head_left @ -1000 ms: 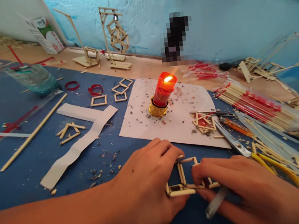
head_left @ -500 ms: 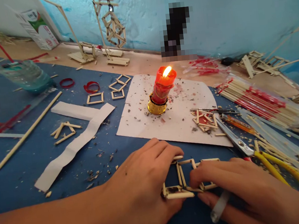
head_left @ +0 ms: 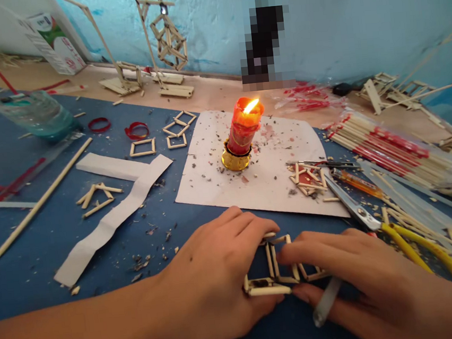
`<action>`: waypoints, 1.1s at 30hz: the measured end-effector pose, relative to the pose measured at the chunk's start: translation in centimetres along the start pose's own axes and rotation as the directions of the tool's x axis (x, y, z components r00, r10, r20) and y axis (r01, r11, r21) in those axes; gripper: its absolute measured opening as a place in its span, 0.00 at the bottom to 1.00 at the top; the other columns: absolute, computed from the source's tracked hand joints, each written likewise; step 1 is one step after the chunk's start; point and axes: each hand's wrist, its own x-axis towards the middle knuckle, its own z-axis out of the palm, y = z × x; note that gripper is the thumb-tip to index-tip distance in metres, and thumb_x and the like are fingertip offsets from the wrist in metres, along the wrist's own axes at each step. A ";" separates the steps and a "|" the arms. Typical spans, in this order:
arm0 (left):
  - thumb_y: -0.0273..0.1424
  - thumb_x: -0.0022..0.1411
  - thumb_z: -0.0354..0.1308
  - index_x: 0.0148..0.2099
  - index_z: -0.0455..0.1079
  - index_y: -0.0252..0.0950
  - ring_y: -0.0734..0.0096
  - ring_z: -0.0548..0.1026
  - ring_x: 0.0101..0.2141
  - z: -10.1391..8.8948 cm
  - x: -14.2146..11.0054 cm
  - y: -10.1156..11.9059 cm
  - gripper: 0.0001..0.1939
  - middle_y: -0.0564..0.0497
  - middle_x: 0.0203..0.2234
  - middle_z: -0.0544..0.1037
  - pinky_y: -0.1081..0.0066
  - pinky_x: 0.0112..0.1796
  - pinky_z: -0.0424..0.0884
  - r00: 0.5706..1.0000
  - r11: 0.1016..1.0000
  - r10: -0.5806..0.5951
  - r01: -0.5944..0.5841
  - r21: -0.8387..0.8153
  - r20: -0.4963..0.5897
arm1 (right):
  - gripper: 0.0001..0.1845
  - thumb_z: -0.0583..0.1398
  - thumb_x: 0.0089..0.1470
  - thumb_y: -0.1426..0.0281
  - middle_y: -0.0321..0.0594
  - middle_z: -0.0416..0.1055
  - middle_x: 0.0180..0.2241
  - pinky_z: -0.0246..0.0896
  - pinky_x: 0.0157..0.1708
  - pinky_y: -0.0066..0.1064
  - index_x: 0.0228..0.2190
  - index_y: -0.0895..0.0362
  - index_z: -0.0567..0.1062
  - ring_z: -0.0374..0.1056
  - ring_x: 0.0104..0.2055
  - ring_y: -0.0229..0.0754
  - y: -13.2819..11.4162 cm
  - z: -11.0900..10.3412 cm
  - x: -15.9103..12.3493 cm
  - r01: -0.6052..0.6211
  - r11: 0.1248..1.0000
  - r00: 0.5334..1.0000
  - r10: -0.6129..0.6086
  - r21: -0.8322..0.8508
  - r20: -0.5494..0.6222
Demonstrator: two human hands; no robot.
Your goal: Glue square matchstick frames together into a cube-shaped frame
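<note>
At five o'clock, the left hand (head_left: pixel 223 268) grips the stick frame (head_left: pixel 275 263) by its nine-o'clock side; the right hand (head_left: pixel 359 268), fingers narrowed opposite and retaining a translucent rod (head_left: pixel 327 302), now reaches farther across, suggesting joint adjustment. Beyond, toward twelve o'clock, a red pillar candle (head_left: pixel 242 130) burns.
</note>
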 end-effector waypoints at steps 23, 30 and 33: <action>0.32 0.57 0.68 0.57 0.67 0.49 0.63 0.79 0.46 -1.0 -0.8 -0.2 0.26 0.55 0.49 0.79 0.67 0.46 0.75 0.992 0.996 -0.083 0.086 0.019 -0.099 | 0.18 0.58 0.65 0.61 0.47 0.75 0.52 0.66 0.43 0.41 0.51 0.54 0.78 0.74 0.46 0.52 8.4 -5.9 0.3 -0.283 0.887 0.941 0.184 -0.365 -0.283; 0.31 0.58 0.67 0.57 0.67 0.48 0.62 0.79 0.46 -1.1 -0.6 -0.1 0.26 0.53 0.50 0.79 0.65 0.46 0.75 0.995 0.997 -0.065 0.067 0.032 -0.071 | 0.23 0.60 0.60 0.51 0.46 0.76 0.51 0.64 0.36 0.41 0.47 0.53 0.79 0.76 0.41 0.54 6.9 -5.1 4.1 -0.326 0.806 0.944 0.248 -0.494 -0.218; 0.30 0.58 0.66 0.57 0.66 0.47 0.62 0.79 0.46 -1.1 -0.7 -0.1 0.26 0.52 0.50 0.78 0.65 0.44 0.76 0.997 0.998 -0.049 0.051 0.044 -0.056 | 0.22 0.64 0.56 0.54 0.50 0.77 0.48 0.64 0.39 0.42 0.46 0.55 0.80 0.74 0.47 0.59 6.4 -5.7 5.3 -0.393 0.818 0.918 0.376 -0.420 -0.125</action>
